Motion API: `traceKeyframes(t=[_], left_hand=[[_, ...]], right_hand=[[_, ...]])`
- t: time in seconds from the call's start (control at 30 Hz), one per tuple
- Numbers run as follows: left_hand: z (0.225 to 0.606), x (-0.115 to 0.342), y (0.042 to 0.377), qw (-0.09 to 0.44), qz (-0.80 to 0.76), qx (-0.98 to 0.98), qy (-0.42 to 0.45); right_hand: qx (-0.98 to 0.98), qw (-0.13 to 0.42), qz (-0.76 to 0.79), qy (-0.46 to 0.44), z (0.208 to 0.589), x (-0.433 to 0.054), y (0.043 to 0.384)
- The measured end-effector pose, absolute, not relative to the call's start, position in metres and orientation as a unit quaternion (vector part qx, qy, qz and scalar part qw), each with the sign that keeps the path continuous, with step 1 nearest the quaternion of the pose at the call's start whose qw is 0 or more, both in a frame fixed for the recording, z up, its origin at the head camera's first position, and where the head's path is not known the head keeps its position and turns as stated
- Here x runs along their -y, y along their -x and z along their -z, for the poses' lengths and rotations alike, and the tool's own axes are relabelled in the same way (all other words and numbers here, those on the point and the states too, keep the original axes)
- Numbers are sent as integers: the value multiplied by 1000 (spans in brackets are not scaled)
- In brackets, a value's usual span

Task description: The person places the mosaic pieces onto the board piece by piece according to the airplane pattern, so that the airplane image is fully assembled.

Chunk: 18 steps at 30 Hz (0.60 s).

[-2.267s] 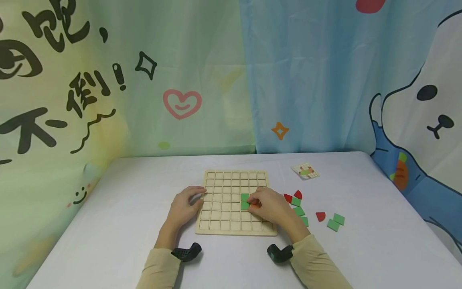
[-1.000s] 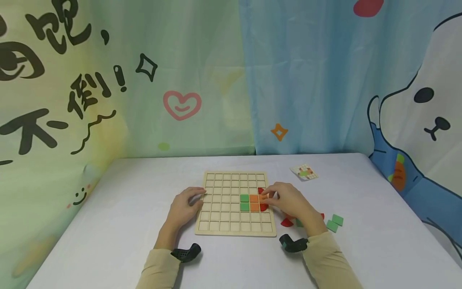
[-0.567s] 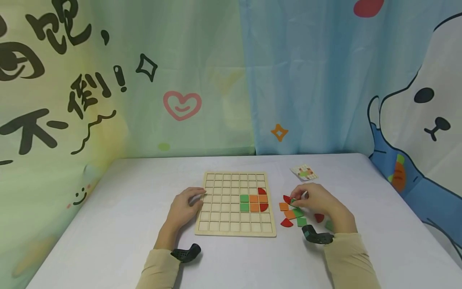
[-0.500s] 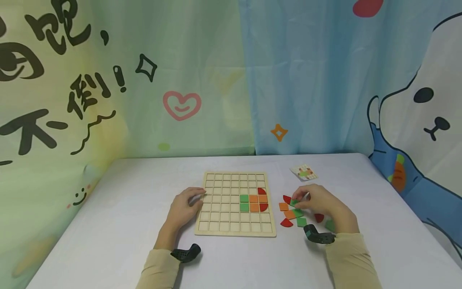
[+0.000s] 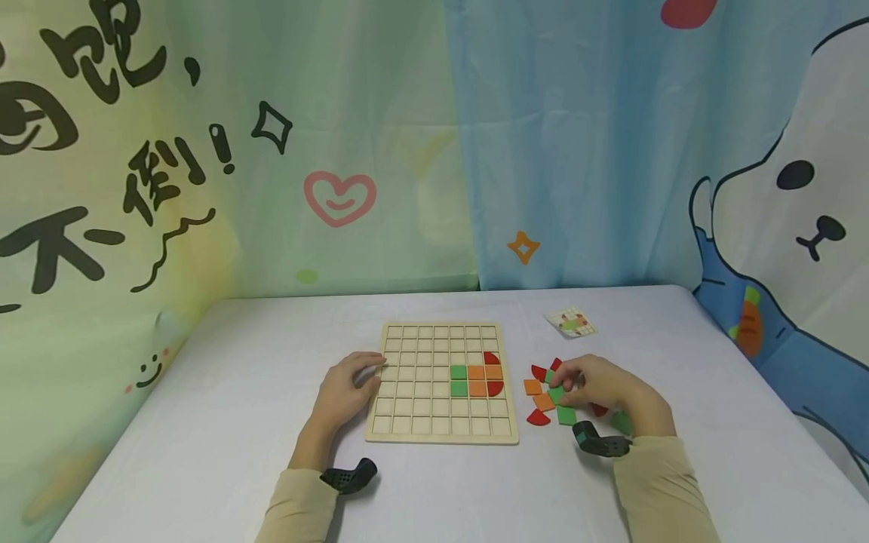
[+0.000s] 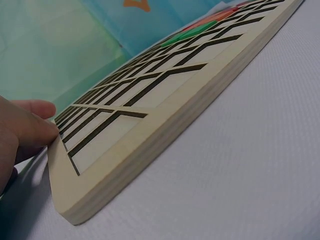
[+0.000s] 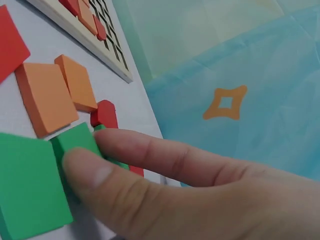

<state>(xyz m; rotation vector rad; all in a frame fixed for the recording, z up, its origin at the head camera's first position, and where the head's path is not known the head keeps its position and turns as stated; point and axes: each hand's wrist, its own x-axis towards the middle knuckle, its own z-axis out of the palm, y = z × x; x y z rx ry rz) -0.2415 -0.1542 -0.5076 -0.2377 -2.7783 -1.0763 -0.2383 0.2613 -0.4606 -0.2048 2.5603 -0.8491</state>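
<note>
My left hand [image 5: 349, 388] rests at the left edge of a wooden grid board [image 5: 414, 437], fingertips and thumb right at its rim. In the board's right half lie two green square tiles [image 5: 459, 372], several orange tiles [image 5: 477, 388] and two red rounded pieces [image 5: 495, 388]. Over the loose pieces right of the board, my right hand [image 5: 600, 388] pinches a green square block [image 7: 75, 140] between thumb and index finger. Beside it in the right wrist view are another green block [image 7: 32, 185] and two orange blocks [image 7: 47, 97].
Loose red quarter-round pieces [image 5: 538, 418] and orange squares [image 5: 532, 387] lie between the board and my right hand. A printed pattern card [image 5: 570, 322] lies at the back right. The white table [image 5: 271, 347] meets a patterned curtain [image 5: 394, 256] behind.
My right hand has left the board, where orange and red pieces now show, and moved right to the loose pile. Lately it shifted slightly toward me onto another green block. My left hand stays put.
</note>
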Motion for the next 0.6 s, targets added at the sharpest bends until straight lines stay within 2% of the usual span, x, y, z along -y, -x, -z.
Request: traceKeyframes(t=[0.27,0.6], left_hand=[[507,154,241,77,360,927,79],[505,154,241,73,364,925,79]], right_hand=[[-931,185,302,92,463,-265,239],[-934,184,295,85,464,-271,238]])
